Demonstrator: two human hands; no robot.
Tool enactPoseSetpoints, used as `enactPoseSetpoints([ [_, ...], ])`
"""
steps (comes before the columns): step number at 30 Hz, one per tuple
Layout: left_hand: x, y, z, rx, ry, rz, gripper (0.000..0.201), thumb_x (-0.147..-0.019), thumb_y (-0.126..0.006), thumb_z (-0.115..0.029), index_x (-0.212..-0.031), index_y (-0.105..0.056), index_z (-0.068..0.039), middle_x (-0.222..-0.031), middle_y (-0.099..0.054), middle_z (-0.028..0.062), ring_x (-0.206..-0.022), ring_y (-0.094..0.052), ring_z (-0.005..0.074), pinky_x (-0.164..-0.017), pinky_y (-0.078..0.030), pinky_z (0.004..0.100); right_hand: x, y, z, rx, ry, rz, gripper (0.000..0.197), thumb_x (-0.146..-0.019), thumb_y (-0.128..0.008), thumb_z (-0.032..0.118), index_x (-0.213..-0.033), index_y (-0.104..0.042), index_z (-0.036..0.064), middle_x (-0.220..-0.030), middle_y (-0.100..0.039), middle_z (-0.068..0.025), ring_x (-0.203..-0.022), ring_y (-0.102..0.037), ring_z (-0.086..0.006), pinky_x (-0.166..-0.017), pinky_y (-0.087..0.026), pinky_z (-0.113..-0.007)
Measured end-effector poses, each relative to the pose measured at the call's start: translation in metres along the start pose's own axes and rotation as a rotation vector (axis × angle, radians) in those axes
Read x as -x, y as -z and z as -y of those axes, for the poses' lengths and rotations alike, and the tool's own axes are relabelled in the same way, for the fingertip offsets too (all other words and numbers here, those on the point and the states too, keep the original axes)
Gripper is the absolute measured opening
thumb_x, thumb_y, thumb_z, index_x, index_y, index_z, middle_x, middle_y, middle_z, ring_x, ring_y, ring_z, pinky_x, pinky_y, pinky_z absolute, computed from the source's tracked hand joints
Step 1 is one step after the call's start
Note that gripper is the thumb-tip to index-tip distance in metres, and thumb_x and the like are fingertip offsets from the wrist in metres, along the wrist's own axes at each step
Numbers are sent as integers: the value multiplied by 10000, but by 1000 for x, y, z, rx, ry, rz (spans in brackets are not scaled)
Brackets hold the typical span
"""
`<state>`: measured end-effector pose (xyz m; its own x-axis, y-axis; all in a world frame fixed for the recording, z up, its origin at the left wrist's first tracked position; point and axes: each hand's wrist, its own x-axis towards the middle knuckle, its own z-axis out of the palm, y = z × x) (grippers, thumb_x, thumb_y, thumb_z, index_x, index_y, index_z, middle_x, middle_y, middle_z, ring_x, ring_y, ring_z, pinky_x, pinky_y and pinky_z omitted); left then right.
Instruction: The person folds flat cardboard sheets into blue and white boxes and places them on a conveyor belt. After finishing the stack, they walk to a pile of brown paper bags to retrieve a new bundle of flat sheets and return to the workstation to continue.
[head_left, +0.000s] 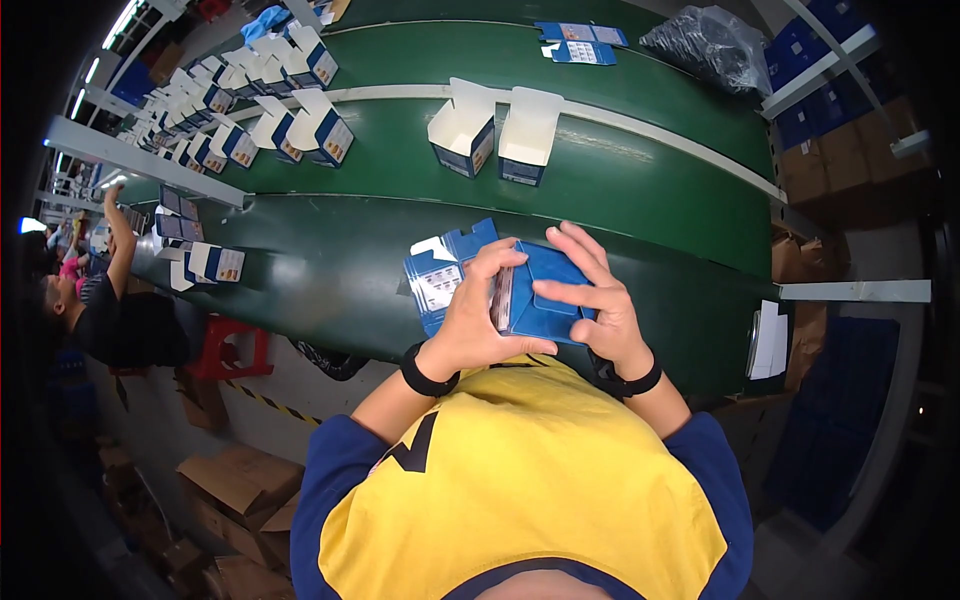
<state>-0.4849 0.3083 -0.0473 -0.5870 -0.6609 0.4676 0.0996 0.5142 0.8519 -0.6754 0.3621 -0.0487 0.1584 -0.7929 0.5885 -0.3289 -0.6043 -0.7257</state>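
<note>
Head view, items by location:

- Blue box [555, 285]: in front of your chest, at near edge of green table [330, 250], betw. your hands. Underside hidden; striped brown/pale strip at its L end partly covered, can't tell if contents or printed side.
- L hand [472, 325]: fingers & thumb closed round box's L end; palm hidden.
- R hand [612, 310]: fingers spread over box's top & R end, index on blue face; can't tell if they grip.
- Flat blue-white carton [432, 285]: just L of box, partly behind your L hand.
- Two open boxes [528, 140]: upright, across table; interiors only partly seen.
- Rows of open boxes, far L [322, 130]: overlapping, too small to count.
- Co-worker [130, 320]: far L, dim, partly cut off by dark rim.
- Bag, dark plastic [705, 45]: far R; contents unclear.
</note>
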Motion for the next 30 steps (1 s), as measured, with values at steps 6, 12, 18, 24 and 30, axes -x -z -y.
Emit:
enactPoseSetpoints([
  [6,-9,11,-4,-218,-200,145,904,-475,-868,-310,-1238,-405,-164,-1221,-398,178,-1121,-422,380,-986,-315,485,0,-22,16,-615,-462,-317,490,-753,-701,136,-1218,-549,115,-1258,-513,-149,-1114,-523,-272,-907,-416,-304],
  [12,-5,7,-8,-271,-197,229,944,-469,-873,-337,-1254,-382,-151,-1224,-420,164,-1151,-410,362,-1013,-281,492,4,-5,16,-174,-500,35,581,-707,-737,156,-1246,-521,144,-1190,-575,-103,-1029,-588,-221,-867,-449,-298],
  [18,-2,2,-7,-257,-122,277,980,-474,-870,-364,-1274,-364,-112,-1263,-404,180,-1192,-391,357,-1037,-250,482,1,4,27,-129,-500,87,519,-766,-695,197,-1230,-516,51,-1205,-570,-85,-1083,-556,-187,-887,-435,-291],
  [24,-15,-14,-23,-298,-194,232,1062,-536,-838,-378,-1350,-240,-53,-1362,-310,174,-1242,-337,368,-1048,-237,477,11,-1,25,-296,-408,-236,469,-891,-538,271,-1267,-456,2,-1129,-595,-145,-1027,-575,-213,-868,-442,-295],
  [30,-14,-42,-8,-76,-79,96,1143,-559,-837,-354,-1388,-113,-48,-1391,-261,186,-1303,-273,346,-1051,-237,454,-5,3,43,-468,-307,-870,496,-965,-345,364,-1312,-373,10,-1086,-580,-201,-952,-587,-205,-873,-428,-299],
])
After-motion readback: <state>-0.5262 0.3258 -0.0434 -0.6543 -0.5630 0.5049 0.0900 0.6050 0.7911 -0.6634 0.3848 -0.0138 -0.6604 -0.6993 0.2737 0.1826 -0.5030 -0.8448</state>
